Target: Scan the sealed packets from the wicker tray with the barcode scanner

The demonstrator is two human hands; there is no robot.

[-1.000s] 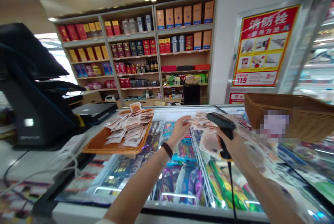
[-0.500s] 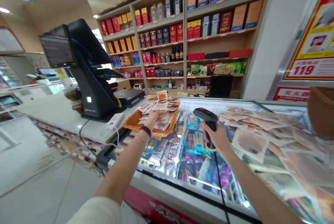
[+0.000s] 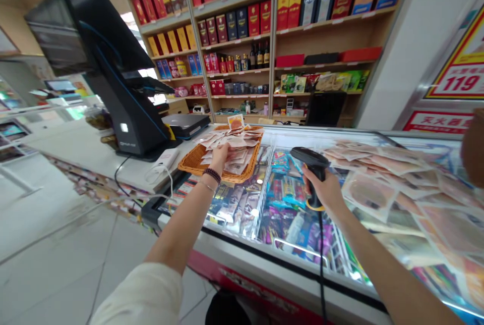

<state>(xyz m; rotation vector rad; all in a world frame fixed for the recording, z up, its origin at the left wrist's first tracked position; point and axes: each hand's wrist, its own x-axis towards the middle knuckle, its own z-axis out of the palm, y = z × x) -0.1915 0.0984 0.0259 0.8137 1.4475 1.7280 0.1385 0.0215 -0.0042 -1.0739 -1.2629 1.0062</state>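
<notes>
The left arm (image 3: 183, 226) is fitted with a plain off-white sleeve (image 3: 145, 292), loosely cut, lightly creased, ending near the elbow. The wrist carries two bands: a dark beaded bracelet (image 3: 212, 174) nearer the left hand (image 3: 220, 156) and, adjacent toward the elbow, a thin silver-coloured bracelet (image 3: 206, 185). The right forearm (image 3: 368, 244) is bare.

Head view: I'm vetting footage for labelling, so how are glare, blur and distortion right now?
Head view: bright spots glare off the freezer's glass top; head view: the nearest right-hand packets look smeared, the barcode scanner clearer; head view: the shelving splays outward toward the top, suggesting wide-lens distortion.
</notes>
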